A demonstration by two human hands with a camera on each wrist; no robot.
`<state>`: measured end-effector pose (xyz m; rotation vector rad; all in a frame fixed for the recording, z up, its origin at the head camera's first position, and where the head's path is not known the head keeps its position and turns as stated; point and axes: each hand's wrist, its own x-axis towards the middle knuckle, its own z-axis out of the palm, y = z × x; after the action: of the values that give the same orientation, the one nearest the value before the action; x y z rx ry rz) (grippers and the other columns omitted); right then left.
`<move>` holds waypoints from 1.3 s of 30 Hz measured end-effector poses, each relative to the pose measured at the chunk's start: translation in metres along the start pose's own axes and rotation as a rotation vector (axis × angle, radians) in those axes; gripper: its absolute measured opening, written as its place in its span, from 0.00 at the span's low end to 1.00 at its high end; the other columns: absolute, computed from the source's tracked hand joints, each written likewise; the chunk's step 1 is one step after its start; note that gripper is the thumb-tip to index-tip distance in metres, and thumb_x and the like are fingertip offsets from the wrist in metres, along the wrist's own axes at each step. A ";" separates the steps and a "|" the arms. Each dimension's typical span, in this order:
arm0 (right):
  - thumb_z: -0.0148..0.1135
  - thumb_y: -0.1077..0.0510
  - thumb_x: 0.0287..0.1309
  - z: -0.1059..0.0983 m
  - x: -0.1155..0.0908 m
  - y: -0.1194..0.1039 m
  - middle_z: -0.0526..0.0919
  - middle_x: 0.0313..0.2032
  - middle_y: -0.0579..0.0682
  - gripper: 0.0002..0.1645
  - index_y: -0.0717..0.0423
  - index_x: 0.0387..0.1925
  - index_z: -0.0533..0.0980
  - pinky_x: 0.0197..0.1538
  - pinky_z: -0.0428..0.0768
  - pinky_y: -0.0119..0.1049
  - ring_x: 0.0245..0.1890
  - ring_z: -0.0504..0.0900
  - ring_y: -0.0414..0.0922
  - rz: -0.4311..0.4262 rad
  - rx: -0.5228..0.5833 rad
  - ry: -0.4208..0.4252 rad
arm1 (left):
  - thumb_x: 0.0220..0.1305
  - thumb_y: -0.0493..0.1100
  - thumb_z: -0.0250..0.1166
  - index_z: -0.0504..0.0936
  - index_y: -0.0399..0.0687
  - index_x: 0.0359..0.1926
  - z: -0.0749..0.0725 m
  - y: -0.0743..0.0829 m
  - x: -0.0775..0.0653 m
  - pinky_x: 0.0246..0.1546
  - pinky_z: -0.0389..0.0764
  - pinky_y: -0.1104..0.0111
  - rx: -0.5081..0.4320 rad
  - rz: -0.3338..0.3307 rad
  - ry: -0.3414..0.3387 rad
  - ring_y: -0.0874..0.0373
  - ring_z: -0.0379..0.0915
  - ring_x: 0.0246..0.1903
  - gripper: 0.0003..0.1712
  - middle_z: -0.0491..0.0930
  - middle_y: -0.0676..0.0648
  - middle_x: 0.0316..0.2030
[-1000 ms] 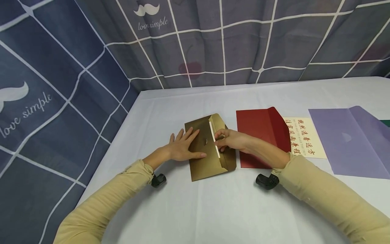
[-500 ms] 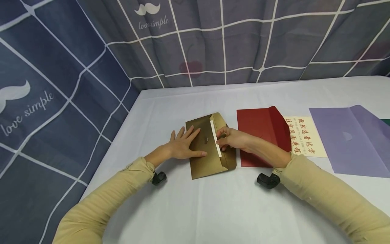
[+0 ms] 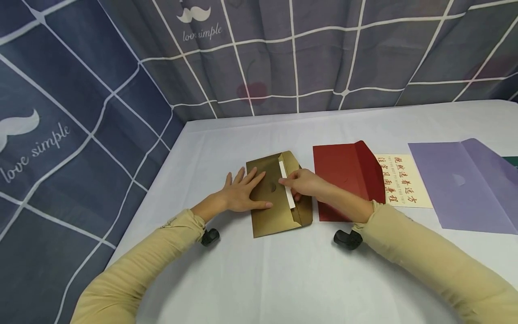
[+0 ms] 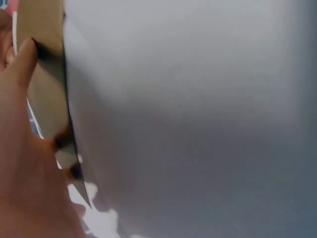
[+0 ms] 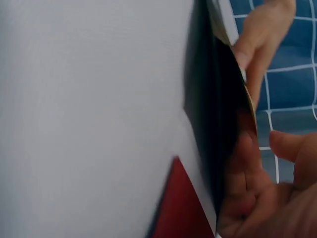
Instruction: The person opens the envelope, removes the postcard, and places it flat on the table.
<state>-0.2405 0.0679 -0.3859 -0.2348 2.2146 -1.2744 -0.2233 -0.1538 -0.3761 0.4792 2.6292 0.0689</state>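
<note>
A gold envelope [image 3: 265, 211] lies on the table with its flap turned out to the right. From its mouth sticks a strip of a white card [image 3: 291, 199]. My left hand [image 3: 243, 195] rests spread on the envelope's left part, its thumb near the bottom centre; the left wrist view shows that thumb [image 4: 25, 59] on the gold paper. At the card's edge is my right hand [image 3: 307, 183], thumb over the card and fingers curled below. In the right wrist view a gap shows beside the thumb [image 5: 285, 144], and the fingertips are partly in shadow.
Right of the gold envelope lies a red envelope [image 3: 333, 162], with a cream card [image 3: 404, 180] bearing red characters beside it. Farther right are a purple envelope [image 3: 437, 184] and a green edge [image 3: 511, 160]. A dark checked curtain [image 3: 271, 58] hangs behind the white table [image 3: 218, 279].
A wider strip of the white card shows than one second ago. My right hand has shifted slightly left, its thumb now reaching across the card. The left hand has stayed in place.
</note>
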 end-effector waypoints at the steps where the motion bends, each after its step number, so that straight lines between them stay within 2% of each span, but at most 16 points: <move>1: 0.57 0.45 0.65 0.001 0.001 0.000 0.76 0.24 0.50 0.20 0.60 0.36 0.72 0.35 0.70 0.36 0.24 0.77 0.44 -0.006 -0.039 0.014 | 0.58 0.77 0.49 0.34 0.61 0.76 0.000 -0.001 0.000 0.63 0.26 0.42 0.009 0.007 0.006 0.42 0.19 0.70 0.56 0.28 0.48 0.74; 3: 0.59 0.45 0.64 0.004 0.002 -0.001 0.75 0.21 0.49 0.20 0.58 0.29 0.71 0.31 0.71 0.35 0.22 0.76 0.43 -0.023 -0.107 0.033 | 0.58 0.77 0.50 0.34 0.61 0.76 0.001 -0.002 0.001 0.63 0.26 0.42 0.021 0.016 0.014 0.42 0.19 0.71 0.56 0.29 0.48 0.74; 5: 0.60 0.48 0.64 0.005 0.002 -0.001 0.74 0.19 0.49 0.19 0.57 0.26 0.70 0.27 0.70 0.33 0.20 0.75 0.43 -0.042 -0.126 0.037 | 0.58 0.77 0.50 0.34 0.62 0.76 0.002 -0.003 0.002 0.63 0.26 0.42 0.018 0.018 0.017 0.42 0.19 0.71 0.56 0.29 0.49 0.74; 8: 0.60 0.55 0.65 0.004 0.000 0.000 0.74 0.20 0.49 0.14 0.57 0.26 0.69 0.27 0.70 0.32 0.20 0.75 0.43 -0.059 -0.089 0.020 | 0.56 0.78 0.50 0.34 0.62 0.76 0.004 -0.005 0.003 0.63 0.25 0.42 0.015 0.021 0.023 0.42 0.19 0.70 0.57 0.28 0.50 0.74; 13: 0.58 0.57 0.65 0.004 -0.001 0.001 0.74 0.22 0.51 0.11 0.59 0.31 0.68 0.27 0.70 0.32 0.20 0.74 0.43 -0.070 -0.040 -0.001 | 0.56 0.79 0.49 0.34 0.63 0.75 0.006 -0.012 0.002 0.63 0.24 0.42 0.045 0.032 0.045 0.43 0.18 0.70 0.56 0.29 0.51 0.74; 20: 0.58 0.59 0.65 0.005 -0.003 0.000 0.75 0.21 0.51 0.10 0.60 0.32 0.67 0.25 0.69 0.31 0.19 0.73 0.43 -0.076 -0.076 0.028 | 0.56 0.78 0.49 0.35 0.62 0.76 0.004 -0.017 0.001 0.63 0.24 0.42 0.085 0.053 0.051 0.43 0.18 0.71 0.56 0.30 0.50 0.74; 26: 0.59 0.61 0.64 0.006 -0.002 -0.002 0.75 0.21 0.52 0.11 0.61 0.32 0.67 0.23 0.69 0.30 0.17 0.69 0.41 -0.065 -0.071 0.045 | 0.56 0.78 0.50 0.37 0.61 0.76 -0.002 -0.029 0.002 0.64 0.26 0.43 0.148 0.048 0.034 0.43 0.20 0.71 0.57 0.31 0.49 0.74; 32: 0.60 0.60 0.62 0.001 0.000 -0.002 0.78 0.21 0.52 0.11 0.62 0.31 0.68 0.23 0.61 0.31 0.19 0.66 0.41 -0.060 -0.114 0.083 | 0.55 0.78 0.52 0.38 0.60 0.76 -0.004 -0.039 0.002 0.64 0.28 0.43 0.132 0.064 0.035 0.45 0.22 0.71 0.57 0.32 0.49 0.74; 39: 0.63 0.59 0.60 -0.005 0.003 0.001 0.80 0.20 0.51 0.12 0.61 0.31 0.68 0.26 0.61 0.32 0.22 0.66 0.42 -0.006 -0.145 0.078 | 0.54 0.79 0.51 0.39 0.61 0.76 -0.005 -0.049 0.000 0.64 0.27 0.43 0.117 0.057 0.030 0.45 0.22 0.71 0.58 0.32 0.49 0.74</move>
<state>-0.2459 0.0710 -0.3856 -0.2512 2.3777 -1.1447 -0.2416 -0.1998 -0.3783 0.5975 2.6588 -0.0601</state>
